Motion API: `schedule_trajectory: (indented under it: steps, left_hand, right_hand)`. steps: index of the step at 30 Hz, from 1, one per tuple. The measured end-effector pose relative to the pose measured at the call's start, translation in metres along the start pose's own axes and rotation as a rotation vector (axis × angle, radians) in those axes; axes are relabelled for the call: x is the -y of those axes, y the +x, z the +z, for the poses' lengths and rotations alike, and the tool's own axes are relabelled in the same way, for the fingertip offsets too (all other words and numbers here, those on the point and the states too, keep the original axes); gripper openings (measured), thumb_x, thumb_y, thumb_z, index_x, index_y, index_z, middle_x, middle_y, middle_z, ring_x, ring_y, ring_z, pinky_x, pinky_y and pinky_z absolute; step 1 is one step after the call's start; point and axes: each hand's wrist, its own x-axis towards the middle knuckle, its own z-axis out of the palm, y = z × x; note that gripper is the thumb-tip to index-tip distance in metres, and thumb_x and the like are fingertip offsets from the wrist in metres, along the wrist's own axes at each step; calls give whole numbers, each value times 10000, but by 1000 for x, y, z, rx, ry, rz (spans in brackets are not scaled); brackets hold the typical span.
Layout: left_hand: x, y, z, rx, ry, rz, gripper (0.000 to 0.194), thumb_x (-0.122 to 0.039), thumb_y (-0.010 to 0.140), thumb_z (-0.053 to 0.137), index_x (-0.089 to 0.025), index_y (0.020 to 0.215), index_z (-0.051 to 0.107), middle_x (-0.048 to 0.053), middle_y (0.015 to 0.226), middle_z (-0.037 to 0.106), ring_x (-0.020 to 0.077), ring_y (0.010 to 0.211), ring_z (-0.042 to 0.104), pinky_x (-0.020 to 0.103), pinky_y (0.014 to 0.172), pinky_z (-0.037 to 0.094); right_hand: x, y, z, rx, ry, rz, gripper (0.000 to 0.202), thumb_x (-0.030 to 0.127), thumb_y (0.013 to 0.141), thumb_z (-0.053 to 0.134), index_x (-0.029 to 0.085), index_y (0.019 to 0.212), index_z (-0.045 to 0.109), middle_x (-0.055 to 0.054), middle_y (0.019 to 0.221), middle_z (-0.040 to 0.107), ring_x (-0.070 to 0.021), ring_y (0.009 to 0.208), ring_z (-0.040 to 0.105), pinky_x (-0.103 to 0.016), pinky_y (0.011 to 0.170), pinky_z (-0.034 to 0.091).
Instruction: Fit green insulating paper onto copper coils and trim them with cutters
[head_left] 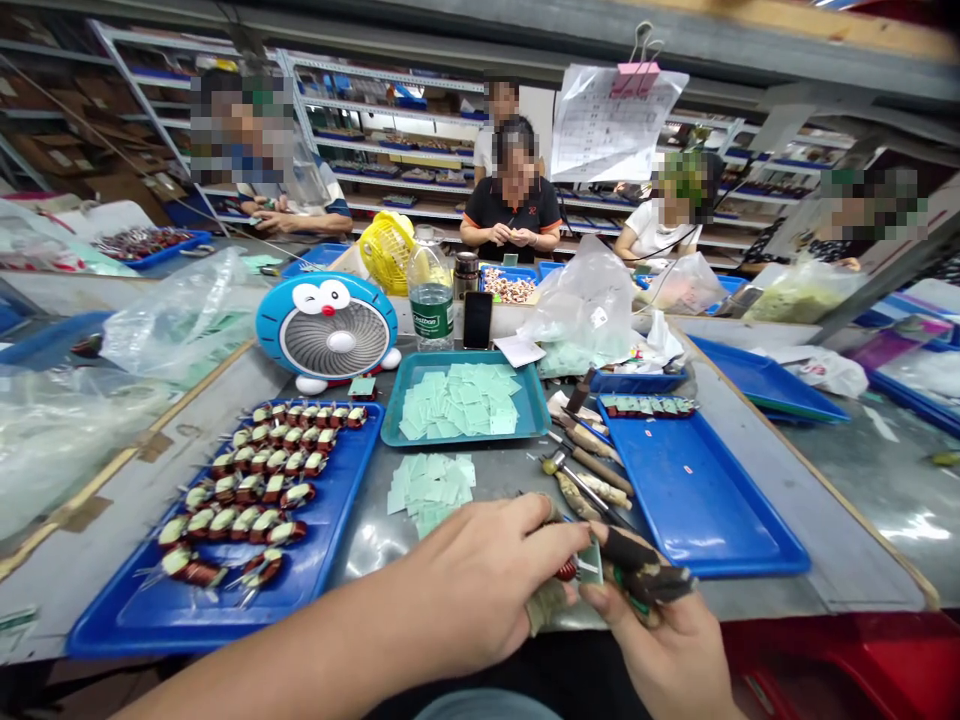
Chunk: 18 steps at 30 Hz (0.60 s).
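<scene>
In front of me, my left hand (pixel 480 575) and my right hand (pixel 667 625) meet, fingers closed around one small wire-wound coil (pixel 567 570). A pale green square sheet (pixel 591 562) lies against the coil, between my fingers. Dark wrapping covers a finger of my right hand, and a beige wrap shows under my left. My fingers hide most of the coil. Just beyond my left hand lies a loose pile of pale green sheets (pixel 431 490). Hand tools with wrapped handles (pixel 592 460) lie behind my hands.
At left, a blue tray (pixel 330 500) holds rows of copper coils (pixel 247 520). A teal tray (pixel 391 425) holds more green sheets. At right, another blue tray (pixel 720 490) has a row of finished-looking pieces (pixel 649 406). A blue fan (pixel 330 330) and bottle (pixel 431 305) stand behind; several people sit opposite.
</scene>
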Motion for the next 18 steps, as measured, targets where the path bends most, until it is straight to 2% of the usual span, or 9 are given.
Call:
schedule_trajectory:
  steps: [3,5,8,11,16,18]
  left_hand:
    - [-1,1,-1,44,-50,-20,445,-319,994,572,-268,1429,493,49,1058,638,193,817,656,284,644,526]
    - [0,1,0,33,-74,-7,445,-287,978,588,-255,1413,500,55,1075,637,198,839,658,285,674,538]
    - [1,2,6,-70,-81,71,382,-196,970,570,-213,1349,529,75,1109,647,204,896,653,284,734,538]
    - [3,1,12,-184,-97,137,313,-212,1009,526,-189,1320,535,87,1091,662,200,883,648,280,737,524]
    - [7,-6,17,-153,-264,38,326,-316,991,595,-214,1299,561,64,1037,682,198,876,668,285,743,532]
    - [8,-9,18,-168,-300,23,330,-320,984,605,-228,1299,569,56,1012,690,198,869,671,286,732,533]
  right_hand:
    - [3,3,-6,12,-95,-95,427,260,888,694,186,1308,675,-77,1373,566,-141,1203,656,-187,1089,565]
    - [6,5,-10,33,-134,-138,414,253,883,700,199,1293,683,-64,1372,568,-125,1205,654,-165,1095,557]
    - [8,7,-11,49,-116,-110,433,246,901,682,223,1333,651,-51,1346,588,-103,1190,663,-134,1076,560]
    - [13,9,-10,37,-93,-82,445,231,926,646,232,1370,612,-46,1313,609,-93,1163,676,-121,1031,578]
    - [32,21,-16,14,-282,-404,496,185,855,720,216,1338,612,-30,1263,634,-88,1193,651,-127,1089,540]
    - [38,25,-19,69,-297,-419,437,198,865,711,198,1295,639,-37,1246,641,-82,1177,654,-110,1068,543]
